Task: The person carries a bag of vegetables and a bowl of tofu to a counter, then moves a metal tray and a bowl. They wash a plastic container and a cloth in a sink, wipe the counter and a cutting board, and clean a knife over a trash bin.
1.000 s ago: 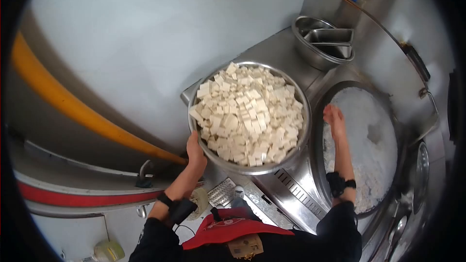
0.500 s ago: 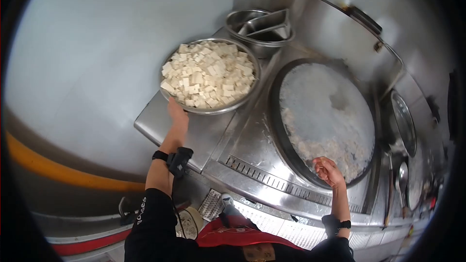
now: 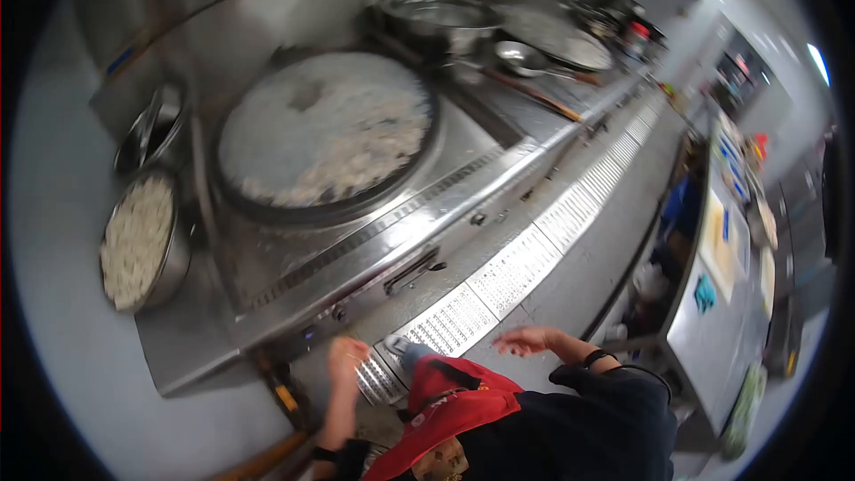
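Note:
My left hand (image 3: pixel 346 358) hangs in front of the stove's front edge, blurred by motion; its fingers are too smeared to read, and no object shows in it. My right hand (image 3: pixel 525 340) is out over the floor, fingers loosely apart and holding nothing. Behind them, a large round wok (image 3: pixel 329 138) set in the steel stove holds pale, steaming liquid with whitish pieces along its near side. At the left, a steel basin (image 3: pixel 178 263) full of white tofu cubes (image 3: pixel 138 240) sits on the stove's side ledge, apart from both hands.
Metal containers (image 3: pixel 153 129) stand behind the tofu basin. Farther along the stove are another large pot (image 3: pixel 441 13), a ladle (image 3: pixel 521 58) and a long wooden handle (image 3: pixel 543 98). A floor grate (image 3: pixel 517 276) runs along the stove. A steel worktable (image 3: pixel 699 347) with cutting boards stands at the right.
The view has swung to the right, bringing the aisle and worktable into sight. My left hand has come away from the tofu basin's rim, and my right hand from above the wok's near edge.

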Available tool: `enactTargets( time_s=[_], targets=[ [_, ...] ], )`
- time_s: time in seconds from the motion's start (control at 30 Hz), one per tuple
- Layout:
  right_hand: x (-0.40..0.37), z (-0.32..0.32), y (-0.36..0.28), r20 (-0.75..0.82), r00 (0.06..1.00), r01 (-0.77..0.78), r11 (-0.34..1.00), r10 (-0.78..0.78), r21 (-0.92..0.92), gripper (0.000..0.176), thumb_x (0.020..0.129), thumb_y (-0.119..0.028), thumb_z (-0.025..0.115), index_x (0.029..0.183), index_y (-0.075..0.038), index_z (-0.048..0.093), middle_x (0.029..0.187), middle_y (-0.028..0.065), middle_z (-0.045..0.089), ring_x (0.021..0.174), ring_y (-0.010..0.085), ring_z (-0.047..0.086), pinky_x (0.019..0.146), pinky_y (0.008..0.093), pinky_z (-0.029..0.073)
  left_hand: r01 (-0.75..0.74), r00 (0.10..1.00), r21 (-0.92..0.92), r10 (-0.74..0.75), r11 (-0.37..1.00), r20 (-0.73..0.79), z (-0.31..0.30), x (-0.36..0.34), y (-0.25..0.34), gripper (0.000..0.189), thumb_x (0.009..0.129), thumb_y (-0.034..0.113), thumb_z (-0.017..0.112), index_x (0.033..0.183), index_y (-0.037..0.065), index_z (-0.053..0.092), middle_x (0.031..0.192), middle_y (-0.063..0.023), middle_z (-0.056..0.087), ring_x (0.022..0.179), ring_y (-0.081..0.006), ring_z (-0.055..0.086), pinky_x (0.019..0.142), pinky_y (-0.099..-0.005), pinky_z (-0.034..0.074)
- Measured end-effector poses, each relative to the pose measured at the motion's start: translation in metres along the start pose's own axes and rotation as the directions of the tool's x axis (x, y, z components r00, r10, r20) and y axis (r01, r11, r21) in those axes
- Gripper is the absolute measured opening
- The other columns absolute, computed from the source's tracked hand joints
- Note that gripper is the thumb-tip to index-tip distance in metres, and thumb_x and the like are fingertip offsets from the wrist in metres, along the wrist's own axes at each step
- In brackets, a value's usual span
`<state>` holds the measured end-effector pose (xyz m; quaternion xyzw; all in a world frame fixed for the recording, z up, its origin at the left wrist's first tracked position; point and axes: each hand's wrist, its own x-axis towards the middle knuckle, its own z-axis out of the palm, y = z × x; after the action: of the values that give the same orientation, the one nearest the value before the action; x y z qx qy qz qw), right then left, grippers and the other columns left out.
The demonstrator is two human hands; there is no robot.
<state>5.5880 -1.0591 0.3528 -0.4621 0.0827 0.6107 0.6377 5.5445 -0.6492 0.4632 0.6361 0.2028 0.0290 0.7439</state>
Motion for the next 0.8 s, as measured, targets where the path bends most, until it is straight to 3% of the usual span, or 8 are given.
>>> enactTargets(
  time_s=[0.1, 0.17, 0.23, 0.3, 0.43, 0.67, 0.77, 0.8],
  targets=[
    [-0.002, -0.042, 0.110, -0.119, 0.978, -0.147, 0.973, 0.169, 0.177, 0.032, 0.086, -0.029, 0.049, 0.114, -0.012, 0.050, 0.093, 0.0004, 0.057, 0.065, 0.0058, 0.051, 0.043, 0.0184, 0.036, 0.250, 0.931, 0.025, -0.247, 0.968, 0.270, 0.023, -0.012, -0.068, 0.028, 0.089, 0.028, 0.039, 0.077, 0.004, 0.048, 0.076, -0.0163, 0.057, 0.066, -0.0242, 0.057, 0.058, -0.0343, 0.048],
    [-0.018, -0.047, 0.158, -0.259, 0.945, -0.132, 0.958, 0.199, 0.253, 0.033, 0.086, -0.029, 0.050, 0.114, -0.013, 0.049, 0.095, 0.0004, 0.056, 0.067, 0.0061, 0.052, 0.045, 0.0180, 0.038, 0.395, 0.863, 0.064, -0.394, 0.916, 0.317, 0.024, -0.015, -0.099, 0.036, 0.091, 0.033, 0.035, 0.076, 0.003, 0.046, 0.076, -0.0172, 0.056, 0.069, -0.0257, 0.058, 0.058, -0.0355, 0.049],
    [-0.027, -0.029, 0.171, -0.341, 0.937, 0.031, 0.950, 0.081, 0.311, 0.033, 0.086, -0.029, 0.050, 0.115, -0.013, 0.049, 0.096, 0.0000, 0.057, 0.070, 0.0061, 0.053, 0.049, 0.0181, 0.040, 0.476, 0.814, 0.259, -0.533, 0.841, 0.233, 0.020, -0.007, -0.101, 0.039, 0.090, 0.036, 0.035, 0.070, 0.003, 0.044, 0.074, -0.0165, 0.055, 0.072, -0.0260, 0.058, 0.059, -0.0361, 0.049],
    [-0.033, -0.014, 0.179, -0.425, 0.905, 0.187, 0.916, -0.020, 0.355, 0.033, 0.086, -0.030, 0.049, 0.116, -0.013, 0.049, 0.097, -0.0003, 0.057, 0.074, 0.0061, 0.053, 0.053, 0.0184, 0.042, 0.492, 0.771, 0.406, -0.602, 0.770, 0.209, 0.015, 0.005, -0.105, 0.038, 0.088, 0.036, 0.036, 0.078, 0.002, 0.051, 0.093, -0.0110, 0.055, 0.072, -0.0224, 0.058, 0.056, -0.0335, 0.050],
    [-0.015, 0.008, 0.166, -0.454, 0.873, 0.372, 0.845, -0.178, 0.384, 0.035, 0.086, -0.031, 0.050, 0.116, -0.013, 0.048, 0.100, -0.0001, 0.055, 0.080, 0.0066, 0.052, 0.060, 0.0200, 0.045, 0.507, 0.733, 0.513, -0.660, 0.693, 0.167, 0.019, 0.034, -0.109, 0.033, 0.086, 0.031, 0.038, 0.072, 0.004, 0.048, 0.088, -0.0122, 0.056, 0.069, -0.0227, 0.058, 0.054, -0.0330, 0.049],
    [-0.034, 0.057, 0.273, -0.571, 0.795, 0.572, 0.569, -0.207, 0.591, 0.033, 0.086, -0.028, 0.050, 0.116, -0.015, 0.048, 0.103, 0.0000, 0.056, 0.086, 0.0100, 0.053, 0.067, 0.0240, 0.044, 0.195, 0.608, 0.762, -0.686, 0.618, 0.400, 0.119, 0.116, -0.157, 0.029, 0.084, 0.028, 0.039, 0.068, 0.005, 0.046, 0.084, -0.0121, 0.056, 0.070, -0.0229, 0.058, 0.054, -0.0337, 0.049],
    [-0.067, 0.061, 0.352, -0.776, 0.625, 0.756, 0.315, -0.089, 0.573, 0.031, 0.085, -0.028, 0.052, 0.113, -0.013, 0.049, 0.100, 0.0028, 0.056, 0.084, 0.0119, 0.054, 0.067, 0.0268, 0.045, -0.144, 0.412, 0.793, -0.693, 0.591, 0.591, 0.228, 0.061, -0.140, 0.030, 0.084, 0.030, 0.044, 0.069, 0.004, 0.048, 0.077, -0.0099, 0.054, 0.076, -0.0243, 0.058, 0.060, -0.0339, 0.049],
    [-0.079, 0.077, 0.360, -0.844, 0.535, 0.836, 0.176, -0.052, 0.519, 0.030, 0.085, -0.027, 0.052, 0.111, -0.012, 0.049, 0.098, 0.0038, 0.057, 0.082, 0.0123, 0.054, 0.066, 0.0272, 0.045, -0.114, 0.345, 0.826, -0.758, 0.551, 0.553, 0.258, 0.053, -0.141, 0.028, 0.084, 0.029, 0.046, 0.070, 0.004, 0.049, 0.078, -0.0091, 0.055, 0.076, -0.0231, 0.058, 0.062, -0.0336, 0.049]
  ],
)
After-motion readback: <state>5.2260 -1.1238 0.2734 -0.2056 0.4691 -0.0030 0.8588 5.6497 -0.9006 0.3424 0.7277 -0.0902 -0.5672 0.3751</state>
